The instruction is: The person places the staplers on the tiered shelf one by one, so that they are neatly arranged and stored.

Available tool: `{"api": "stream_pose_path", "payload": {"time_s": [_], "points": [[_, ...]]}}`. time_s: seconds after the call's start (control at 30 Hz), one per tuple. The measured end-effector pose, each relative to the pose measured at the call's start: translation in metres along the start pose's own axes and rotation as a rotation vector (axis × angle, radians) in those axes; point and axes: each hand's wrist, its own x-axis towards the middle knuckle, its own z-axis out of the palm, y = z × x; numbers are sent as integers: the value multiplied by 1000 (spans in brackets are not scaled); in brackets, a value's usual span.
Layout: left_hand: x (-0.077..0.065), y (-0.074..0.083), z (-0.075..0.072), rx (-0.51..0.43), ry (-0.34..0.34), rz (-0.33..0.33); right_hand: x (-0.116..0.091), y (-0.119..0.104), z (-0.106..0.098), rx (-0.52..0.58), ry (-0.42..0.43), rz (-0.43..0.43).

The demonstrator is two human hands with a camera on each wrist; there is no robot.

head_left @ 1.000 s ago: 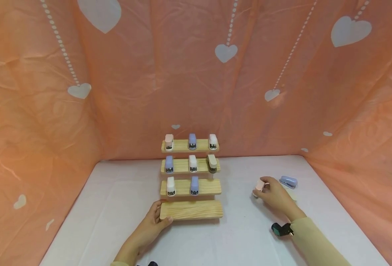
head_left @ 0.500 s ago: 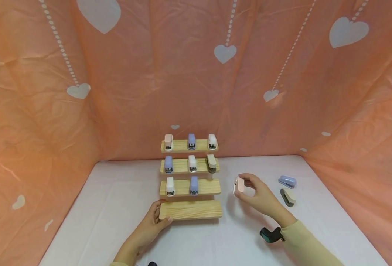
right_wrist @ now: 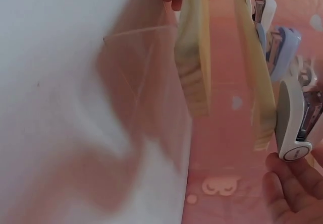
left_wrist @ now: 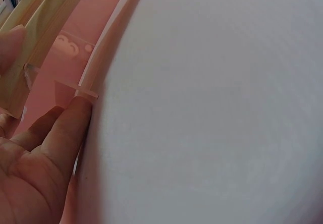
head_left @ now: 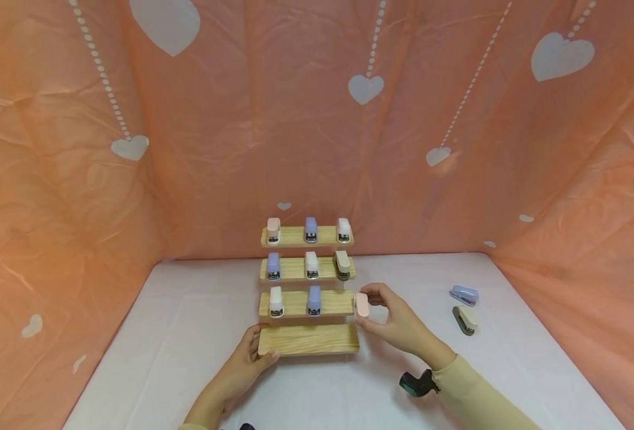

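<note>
A tiered display stand of light wooden shelves (head_left: 308, 340) on clear supports stands in the middle of the table. At the left end of its lowest shelf, my left hand (head_left: 241, 365) holds on, thumb at the front edge and fingers beneath and behind. My right hand (head_left: 400, 322) pinches a small pink stapler (head_left: 362, 305) at the right end of the second shelf from the bottom. In the right wrist view, that stapler's pale base (right_wrist: 290, 114) is right at the shelf's edge. A white stapler (head_left: 276, 301) and a lilac stapler (head_left: 314, 300) stand on the same shelf.
The two upper shelves hold more staplers, among them a beige one (head_left: 342, 264) on the right. On the table to the right lie a lilac stapler (head_left: 464, 295) and a beige-and-grey stapler (head_left: 465, 321). Orange cloth (head_left: 295, 149) with hearts hangs behind and at the sides.
My right hand has carried the pink stapler leftward, from the table's right side to the end of the shelf. The left hand has stayed on the lowest shelf.
</note>
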Motion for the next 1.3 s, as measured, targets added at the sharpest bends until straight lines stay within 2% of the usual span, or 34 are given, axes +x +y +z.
{"api": "stream_pose_path", "payload": {"time_s": [0.23,0.4,0.63,0.97,1.13,1.3], "points": [[0,0,0,6,10,-6,4,-4,8,3,-2,23],[0,0,1,-1,16,-18,8,-4,11,0,20,4],[0,0,0,-13,12,-16,18,-1,16,59,25,17],[0,0,0,-22,6,-15,23,1,19,82,36,23],[1,0,-1,-23,3,-9,18,4,13,56,28,38],[1,0,0,0,5,-11,6,16,-7,4,57,101]]}}
